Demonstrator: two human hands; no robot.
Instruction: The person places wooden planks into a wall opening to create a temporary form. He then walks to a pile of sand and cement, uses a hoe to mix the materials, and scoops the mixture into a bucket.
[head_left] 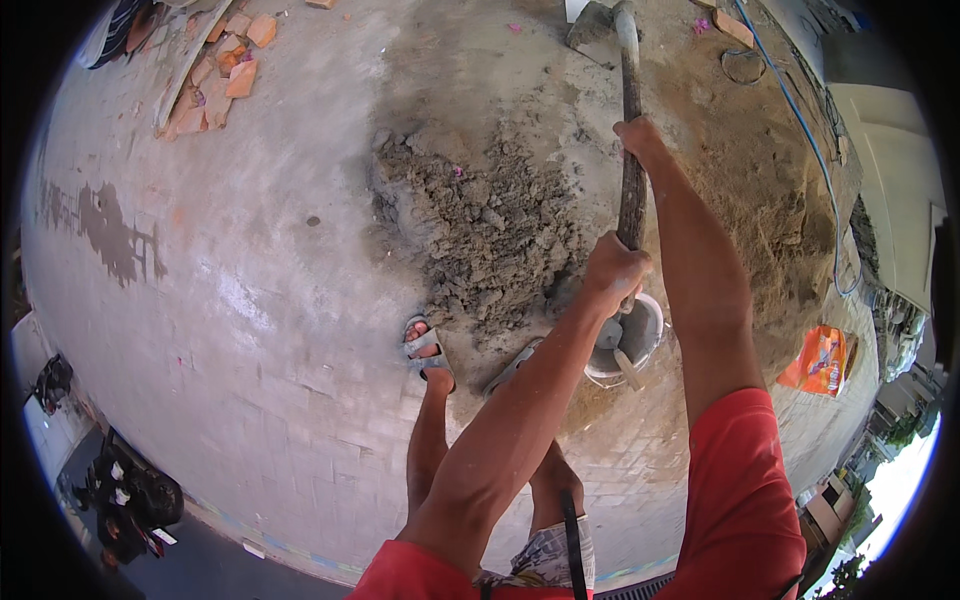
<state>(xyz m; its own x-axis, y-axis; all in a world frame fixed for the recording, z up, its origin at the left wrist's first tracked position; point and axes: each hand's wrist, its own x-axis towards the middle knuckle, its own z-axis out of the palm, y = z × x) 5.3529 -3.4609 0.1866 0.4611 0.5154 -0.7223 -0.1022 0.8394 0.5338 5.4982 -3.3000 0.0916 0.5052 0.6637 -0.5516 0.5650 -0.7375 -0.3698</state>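
Observation:
I grip a long-handled hoe [633, 195] with both hands. Its worn wooden handle runs away from me, and the dirty metal blade [593, 35] is at the far end, near the top of the view. My left hand [615, 270] is closed round the near part of the handle. Farther up, my right hand [641, 138] is wrapped round it too. To the left of the handle lies a heap of wet grey mortar [490, 225], lumpy and spread on the concrete. The blade is beyond the heap, apart from its main mass.
A pale bucket [652, 325] holding a trowel [628, 368] stands below my left hand. Brown sand [785, 215] lies right, near an orange bag [822, 362] and a blue hose [808, 130]. Broken bricks [240, 78] lie far left. My sandalled foot [425, 342] is by the mortar.

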